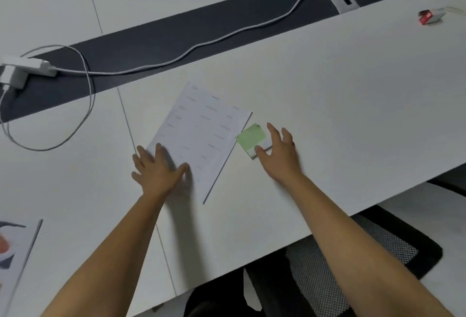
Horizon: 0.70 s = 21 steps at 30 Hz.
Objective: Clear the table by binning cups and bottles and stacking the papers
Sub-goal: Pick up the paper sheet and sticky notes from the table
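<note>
No text can be read anywhere. The printed sheet (201, 130) on the white table (327, 115) carries short dark marks set in rows and columns, like words in a grid, but all are too blurred to make out. The green pad (249, 137) just right of the sheet shows no writing. The small red and white box (430, 16) at the far right has no legible label. The paper (15, 253) at the near left edge shows only coloured shapes, no letters.
</note>
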Tool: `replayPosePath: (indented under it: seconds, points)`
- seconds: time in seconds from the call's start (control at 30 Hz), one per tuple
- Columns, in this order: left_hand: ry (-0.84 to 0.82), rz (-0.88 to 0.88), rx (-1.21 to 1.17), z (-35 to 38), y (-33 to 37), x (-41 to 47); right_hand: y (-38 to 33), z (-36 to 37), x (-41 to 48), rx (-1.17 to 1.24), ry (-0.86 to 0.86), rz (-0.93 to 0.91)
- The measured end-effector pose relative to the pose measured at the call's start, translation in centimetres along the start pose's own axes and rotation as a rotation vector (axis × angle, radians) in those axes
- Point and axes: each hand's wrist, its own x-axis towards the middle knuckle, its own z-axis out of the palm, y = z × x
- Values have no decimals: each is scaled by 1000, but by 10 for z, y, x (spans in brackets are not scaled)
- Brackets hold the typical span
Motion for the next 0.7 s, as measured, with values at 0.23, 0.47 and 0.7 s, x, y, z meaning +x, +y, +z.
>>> replayPosePath:
  seconds: [0.23,0.47,0.7]
  points:
    - [-11,-98,-7,28,-21,-49,24,53,-2,-359,8,-251]
    - [50,-301,-160,28,-11,-75,49,38,-35,-308,38,-153]
    - [-46,-353,-268,16,-7,-52,66,39,-61,-239,64,74]
